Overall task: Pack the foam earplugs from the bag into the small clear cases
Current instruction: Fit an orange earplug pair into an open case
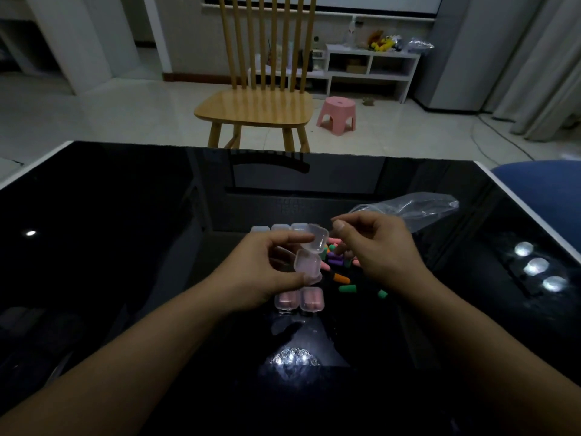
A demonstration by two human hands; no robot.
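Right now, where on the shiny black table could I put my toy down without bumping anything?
The left half of the black table, from its white edge to the left hand, is bare. So is the far strip between the row of cases and the chair. The middle is crowded: loose earplugs, packed cases, both hands, and the plastic bag on the right.

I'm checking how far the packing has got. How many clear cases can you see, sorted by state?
Open case held in the left hand: 1
Closed cases with pink earplugs, near edge: 2
Cases in the far row, contents unclear: 3
Total visible: 6; the hands may hide more.
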